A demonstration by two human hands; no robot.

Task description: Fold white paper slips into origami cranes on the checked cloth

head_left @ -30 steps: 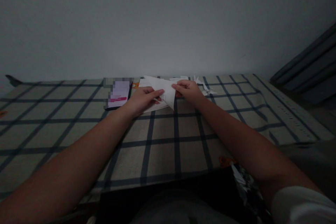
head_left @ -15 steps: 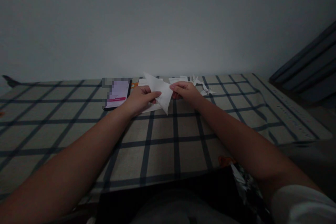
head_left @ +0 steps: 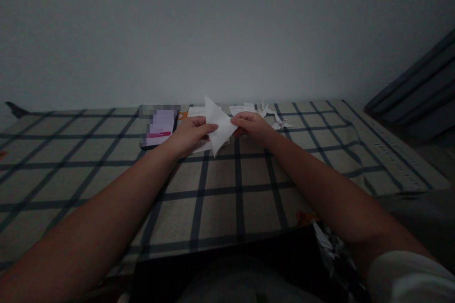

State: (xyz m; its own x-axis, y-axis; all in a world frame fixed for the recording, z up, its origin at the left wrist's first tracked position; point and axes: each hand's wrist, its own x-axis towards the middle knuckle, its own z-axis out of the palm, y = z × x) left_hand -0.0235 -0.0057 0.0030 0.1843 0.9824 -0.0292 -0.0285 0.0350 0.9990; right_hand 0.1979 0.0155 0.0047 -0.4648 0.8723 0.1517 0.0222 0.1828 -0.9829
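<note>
At frame centre the white folded paper triangle (head_left: 217, 129) stands nearly upright, long axis vertical. The left hand (head_left: 190, 133) pinches its left edge and the right hand (head_left: 253, 125) its right corner.

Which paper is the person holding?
On the checked cloth, look at the far side, right of the lit phone. The folded white paper is pinched between the left hand and right hand. Unlike the flat sheets and tiny folded figures behind, it stands up, pointed.

White folded paper triangle (head_left: 218, 125), upright, pinched between both hands above checked cloth.
</note>
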